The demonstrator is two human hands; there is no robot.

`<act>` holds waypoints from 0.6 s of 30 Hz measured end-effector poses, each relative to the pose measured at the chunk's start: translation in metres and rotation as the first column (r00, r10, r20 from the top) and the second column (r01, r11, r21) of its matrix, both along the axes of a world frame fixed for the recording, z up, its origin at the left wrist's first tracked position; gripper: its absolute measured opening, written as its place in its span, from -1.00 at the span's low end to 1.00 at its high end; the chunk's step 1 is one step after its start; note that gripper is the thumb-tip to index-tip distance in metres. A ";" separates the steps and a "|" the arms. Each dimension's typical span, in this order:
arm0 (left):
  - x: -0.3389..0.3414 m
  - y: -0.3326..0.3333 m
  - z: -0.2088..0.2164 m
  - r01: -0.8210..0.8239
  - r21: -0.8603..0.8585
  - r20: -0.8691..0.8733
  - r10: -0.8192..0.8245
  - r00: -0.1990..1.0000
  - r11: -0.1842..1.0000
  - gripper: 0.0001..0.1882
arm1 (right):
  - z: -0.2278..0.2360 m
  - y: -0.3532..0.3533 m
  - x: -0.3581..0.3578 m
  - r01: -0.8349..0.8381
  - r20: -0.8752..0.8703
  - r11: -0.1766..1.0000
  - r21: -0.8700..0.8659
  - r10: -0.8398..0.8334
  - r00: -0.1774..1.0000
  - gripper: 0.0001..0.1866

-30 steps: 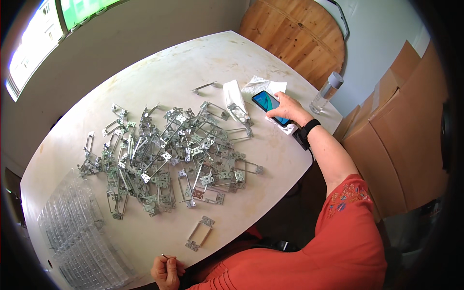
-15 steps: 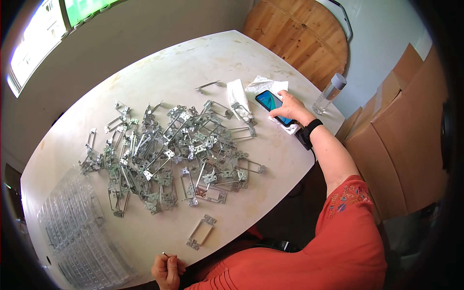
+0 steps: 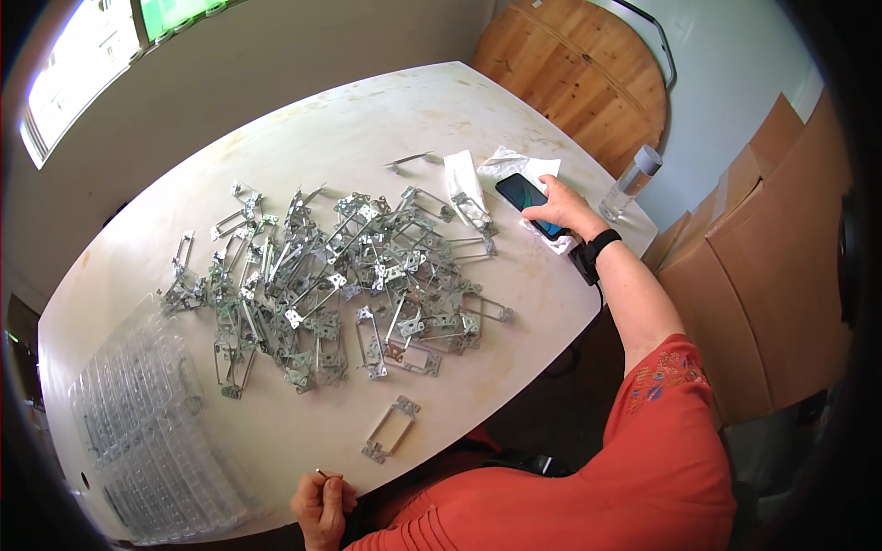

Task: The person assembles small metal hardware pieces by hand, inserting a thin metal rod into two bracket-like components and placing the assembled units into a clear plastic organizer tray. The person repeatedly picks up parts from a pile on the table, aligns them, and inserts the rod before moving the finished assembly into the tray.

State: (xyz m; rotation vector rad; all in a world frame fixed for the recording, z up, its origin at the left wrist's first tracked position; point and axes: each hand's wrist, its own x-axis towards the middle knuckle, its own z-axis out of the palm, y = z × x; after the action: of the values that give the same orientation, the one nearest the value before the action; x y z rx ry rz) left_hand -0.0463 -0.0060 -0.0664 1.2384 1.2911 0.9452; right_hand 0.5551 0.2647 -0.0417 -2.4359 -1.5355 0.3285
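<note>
Right hand [image 3: 568,211] holds a black smartphone [image 3: 517,191] across its narrow way, thumb at one long edge and fingers at the other. The phone is to the right of the big heap of metal frames [image 3: 335,280], with crumpled white paper [image 3: 514,162] just beside it. Half a second ago its screen was bright blue; now it is dark, with a dim green swirl. Perhaps the screen is going off. The heap lies just as it did, so the phone, not the metal, seems to be getting the care.

The phone faces up and lies on a slant. One short end points away and left, past the heap's far side; the other points back and right, away from the heap. Left hand [image 3: 323,505], on the person's side of the heap, is closed around a thin stick [image 3: 321,472].
</note>
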 end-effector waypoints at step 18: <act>-0.009 0.003 -0.020 0.052 0.113 -0.015 -0.050 0.999 0.992 -0.81 | 0.068 -0.071 -0.159 -0.397 -0.515 0.845 0.358 0.533 0.671 -0.69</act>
State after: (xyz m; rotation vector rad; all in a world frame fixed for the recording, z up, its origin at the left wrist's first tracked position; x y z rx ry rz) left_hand -0.0549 -0.0034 -0.0863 1.3607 1.2231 0.9871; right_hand 0.3965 0.1934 0.0258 -1.4956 -1.7331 0.8820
